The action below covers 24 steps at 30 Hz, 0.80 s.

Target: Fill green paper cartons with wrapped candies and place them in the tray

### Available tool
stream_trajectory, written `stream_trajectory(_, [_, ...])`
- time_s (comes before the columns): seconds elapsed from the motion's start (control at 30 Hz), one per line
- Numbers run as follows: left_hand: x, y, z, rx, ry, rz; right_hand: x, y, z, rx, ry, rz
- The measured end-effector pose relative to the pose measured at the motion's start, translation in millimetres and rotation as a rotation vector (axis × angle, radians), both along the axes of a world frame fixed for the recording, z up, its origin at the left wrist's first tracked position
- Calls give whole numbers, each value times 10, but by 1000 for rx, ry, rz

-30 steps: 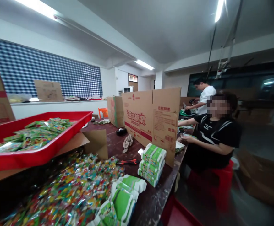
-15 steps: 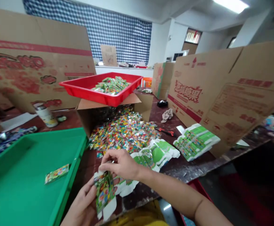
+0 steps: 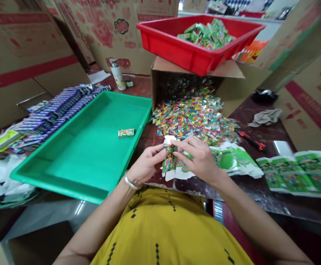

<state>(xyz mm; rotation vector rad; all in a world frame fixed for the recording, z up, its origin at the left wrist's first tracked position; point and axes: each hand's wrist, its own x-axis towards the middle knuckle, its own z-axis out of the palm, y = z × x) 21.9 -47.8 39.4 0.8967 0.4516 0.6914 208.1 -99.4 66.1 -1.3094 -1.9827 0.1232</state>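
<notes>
Both hands hold one small green printed carton (image 3: 169,159) upright over the table's near edge. My left hand (image 3: 145,165), with a silver bangle at the wrist, grips its left side. My right hand (image 3: 197,158) pinches its top and right side with bent fingers. Just beyond lies a heap of colourful wrapped candies (image 3: 195,116) spilling from a tipped cardboard box (image 3: 177,71). Flat green cartons (image 3: 233,162) lie to the right of my hands. A green tray (image 3: 66,173) to the left holds one finished small box (image 3: 126,133).
A red tray (image 3: 177,46) of green packs rests on the tipped box. Purple packs (image 3: 55,110) are stacked left of the green tray. More flat cartons (image 3: 298,175), an orange-handled tool (image 3: 250,140), a rag (image 3: 265,117), a bottle (image 3: 118,75) and tall cardboard boxes (image 3: 25,62) surround the table.
The view swung from the room and a seated co-worker down to my hands. Both hands now hold the carton higher and closer together; the green tray sits nearer the middle.
</notes>
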Motion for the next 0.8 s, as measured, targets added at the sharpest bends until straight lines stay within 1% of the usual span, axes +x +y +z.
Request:
stream_trajectory(0.07, [9,6,-38,29,36,15,10,7,-28,-81,87,19])
stream_trajectory(0.1, [10,7,-62,47,57,20,21,12,-43,-149,148,23])
stream_trajectory(0.17, [-1,6,-109,109,116,17,53,23,-69,-355,261,67])
stream_trajectory(0.23, [-25,-1,-149,207,210,6,84,39,-91,-614,357,170])
stream_trajectory(0.27, [-37,-6,-168,262,263,19,90,48,-106,-695,409,196])
stream_trajectory(0.3, [-46,-13,-189,306,310,54,84,58,-128,-705,473,171])
stream_trajectory(0.33, [-47,-19,-212,328,342,109,64,68,-160,-648,546,101])
stream_trajectory(0.4, [-23,-31,-272,306,357,255,-15,88,-261,-465,686,-69])
stream_trajectory(0.43, [3,-35,-309,273,351,328,-69,99,-329,-406,739,-122])
stream_trajectory(0.47, [36,-38,-350,241,347,392,-127,112,-406,-390,781,-142])
stream_trajectory(0.53, [110,-46,-433,212,365,502,-234,142,-569,-424,834,-141])
stream_trajectory(0.63, [182,-80,-533,230,384,645,-331,185,-768,-390,869,-250])
stream_trajectory(0.7, [184,-113,-570,260,383,674,-353,201,-843,-365,890,-321])
stream_trajectory(0.8, [133,-139,-590,366,433,614,-357,201,-896,-340,866,-333])
